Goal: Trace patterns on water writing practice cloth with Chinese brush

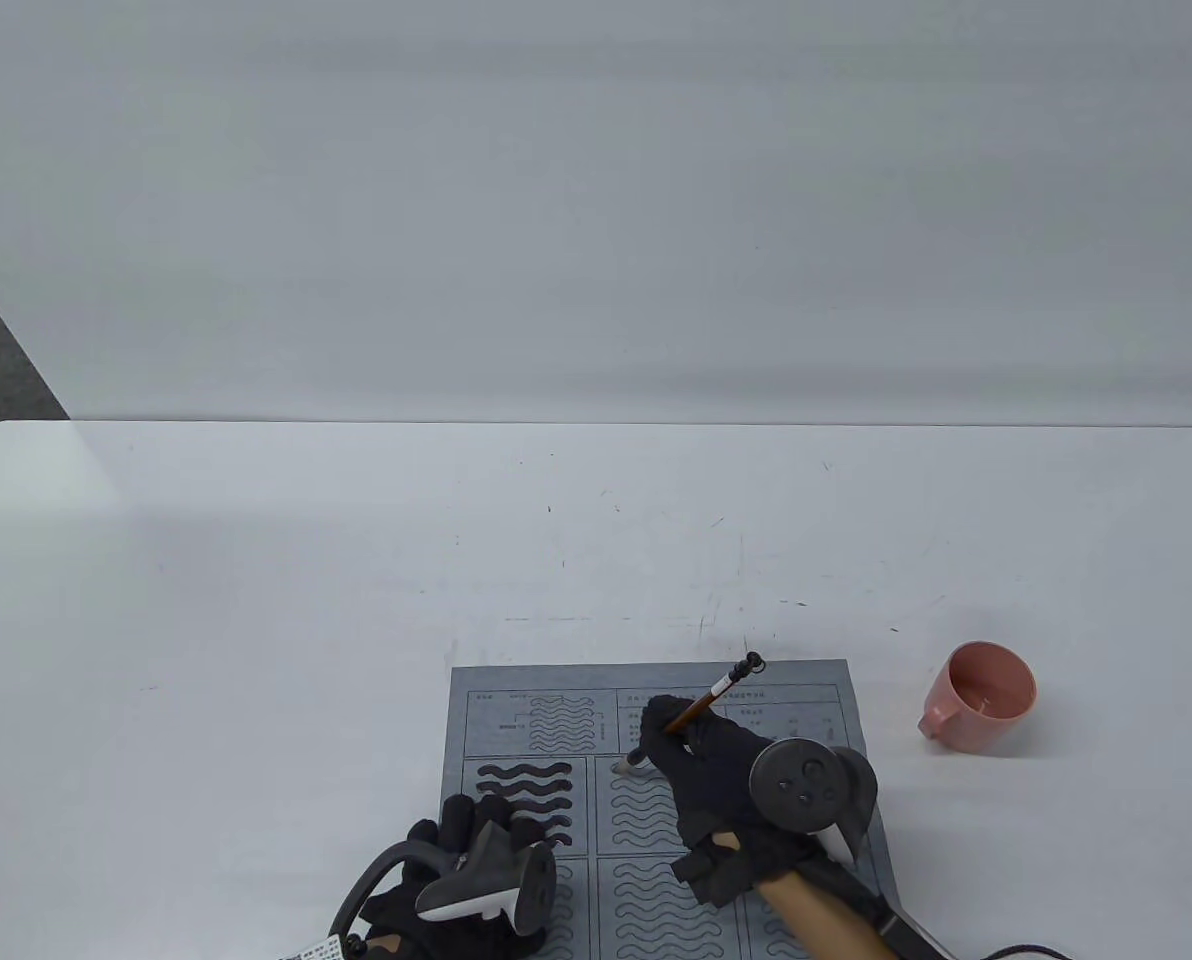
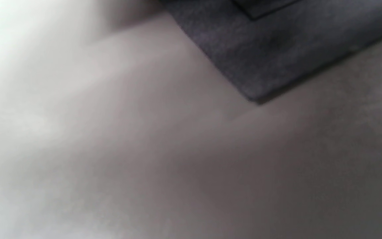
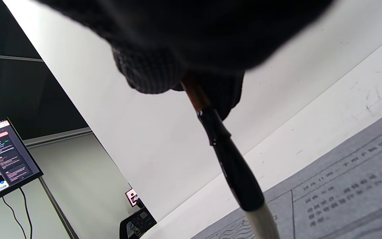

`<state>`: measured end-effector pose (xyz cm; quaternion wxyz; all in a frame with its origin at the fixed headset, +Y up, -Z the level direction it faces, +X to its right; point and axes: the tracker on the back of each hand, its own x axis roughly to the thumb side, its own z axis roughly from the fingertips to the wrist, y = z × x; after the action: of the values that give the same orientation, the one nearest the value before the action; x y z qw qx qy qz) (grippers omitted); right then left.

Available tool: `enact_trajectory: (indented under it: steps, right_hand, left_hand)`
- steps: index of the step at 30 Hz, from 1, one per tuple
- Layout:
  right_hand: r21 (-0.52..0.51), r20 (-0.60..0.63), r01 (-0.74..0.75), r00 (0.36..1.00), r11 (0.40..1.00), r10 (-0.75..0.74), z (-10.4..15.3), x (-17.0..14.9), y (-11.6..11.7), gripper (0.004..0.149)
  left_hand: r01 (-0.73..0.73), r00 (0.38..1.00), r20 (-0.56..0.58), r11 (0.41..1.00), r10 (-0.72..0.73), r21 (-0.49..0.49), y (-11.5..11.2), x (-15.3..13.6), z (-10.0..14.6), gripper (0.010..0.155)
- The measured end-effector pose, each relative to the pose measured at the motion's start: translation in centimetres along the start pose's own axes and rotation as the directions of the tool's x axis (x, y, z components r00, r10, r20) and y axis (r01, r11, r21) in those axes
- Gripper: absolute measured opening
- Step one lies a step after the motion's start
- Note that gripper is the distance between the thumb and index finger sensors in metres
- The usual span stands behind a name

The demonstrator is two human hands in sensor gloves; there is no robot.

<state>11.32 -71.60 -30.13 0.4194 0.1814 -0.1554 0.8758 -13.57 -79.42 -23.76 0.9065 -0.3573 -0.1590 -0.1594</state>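
One white table [image 1: 256, 600] is bearing everything listed here, its surface showing faint scuffs near the middle.

One grey practice cloth [image 1: 786, 690] is lying flat at the near edge of the table, printed with boxed panels of wavy lines. The upper-left panel of dark, filled waves is showing beside the left hand; a pale outlined panel is sitting just right of it. In the left wrist view a blurred corner of the cloth [image 2: 277, 49] is resting on the table [image 2: 144, 149].

One right hand [image 1: 716, 770], black-gloved with a round tracker strapped on its back, is positioned over the middle of the cloth. Its fingers [image 3: 148, 73] are pinching the brush stem.

One left hand [image 1: 456, 850], also gloved and carrying a tracker, is resting on the lower-left part of the cloth, fingertips lying near the dark waves. Whether it is pressing flat or curling cannot be told.

One pink cup [image 1: 981, 695] is standing on the table to the right of the cloth, well apart from it, handle pointing left.

One Chinese brush [image 1: 701, 705] is tilting, top end leaning away to the right, pale tip touching the top of the outlined wave panel. In the right wrist view the brush [image 3: 230, 159] is showing a brown stem, a black ferrule and whitish bristles above the cloth [image 3: 343, 192].
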Motion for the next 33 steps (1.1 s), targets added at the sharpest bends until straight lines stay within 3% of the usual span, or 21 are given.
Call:
enact_trajectory:
  steps: [33]
  right_hand:
    - [-0.019, -0.026, -0.049, 0.998, 0.999, 0.049, 0.21, -0.61, -0.15, 0.036]
  left_hand:
    - [-0.001, 1.000, 0.002, 1.000, 0.001, -0.001, 0.00, 0.00, 0.01, 0.090]
